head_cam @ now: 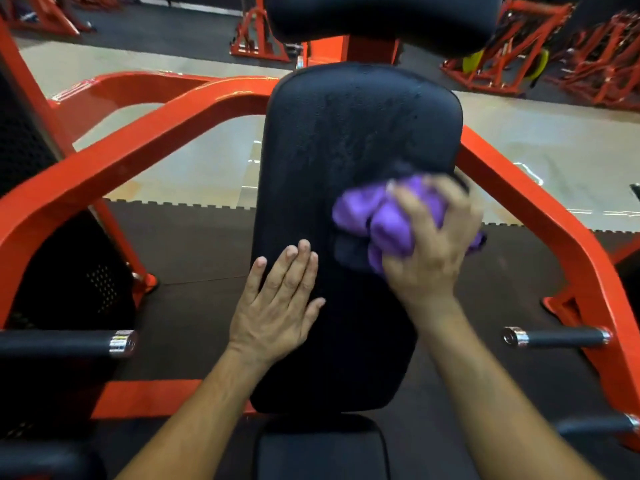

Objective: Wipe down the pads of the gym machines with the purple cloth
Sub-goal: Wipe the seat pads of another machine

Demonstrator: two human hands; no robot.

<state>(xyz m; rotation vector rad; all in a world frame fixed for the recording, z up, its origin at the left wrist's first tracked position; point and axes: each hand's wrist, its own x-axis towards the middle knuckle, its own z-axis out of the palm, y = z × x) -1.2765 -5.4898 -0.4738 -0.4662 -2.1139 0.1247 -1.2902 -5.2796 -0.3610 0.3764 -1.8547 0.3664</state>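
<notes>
Head view looks down on a long black back pad [346, 161] running up the middle of the frame, its upper part speckled with wet droplets. On the pad's right edge, at about three o'clock from its centre, the purple cloth [377, 216] sits bunched in a wad, pressed against the vinyl. The right hand [429, 244] has its fingers curled round the cloth, gripping it from above; the hand is a little blurred. At about seven o'clock from the cloth, the left hand [280, 306] lies flat on the pad's left edge, fingers straight and close together, holding nothing. Both bare forearms come in from the bottom of the frame. Below the pad, at six o'clock, is the black seat pad [322, 452], and at twelve o'clock a black head pad [381, 19]. An orange frame [138, 147] arches out to either side of the pad. Black-gripped handles [561, 337] with chrome ends stick in from both sides. Beyond, at one o'clock, stand more orange machines [571, 64] on the floor.
</notes>
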